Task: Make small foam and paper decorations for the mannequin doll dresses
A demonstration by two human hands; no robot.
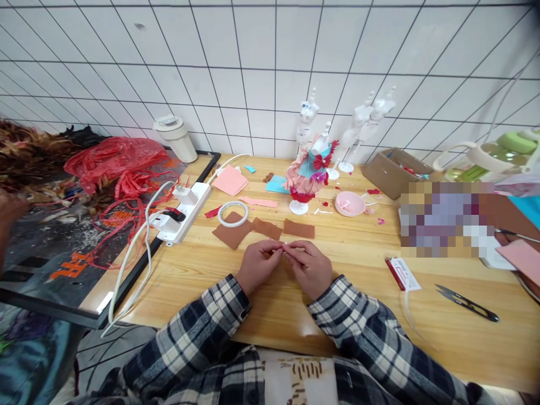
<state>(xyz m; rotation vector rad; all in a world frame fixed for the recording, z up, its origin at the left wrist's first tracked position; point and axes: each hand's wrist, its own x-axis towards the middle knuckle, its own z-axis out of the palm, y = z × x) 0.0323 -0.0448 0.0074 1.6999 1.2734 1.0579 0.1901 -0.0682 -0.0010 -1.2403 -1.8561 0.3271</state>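
My left hand (262, 263) and my right hand (310, 269) meet at the fingertips above the wooden table. Both are closed in a pinch around something tiny and whitish, too small to name. Just beyond them lie two brown strips (299, 228) and a brown square (233, 232), with a roll of white tape (233, 214) resting on the square. Farther back, a small mannequin in a ruffled pink, blue and red dress (311, 174) stands on a white base.
A power strip (185, 214) with cords lies left, beside a dark table with red plastic (116, 160). A pink bowl (350, 203), white mannequins (360, 121) and a cardboard box (390, 171) stand behind. Thread snips (467, 302) lie right. Another person's hand (10, 216) shows far left.
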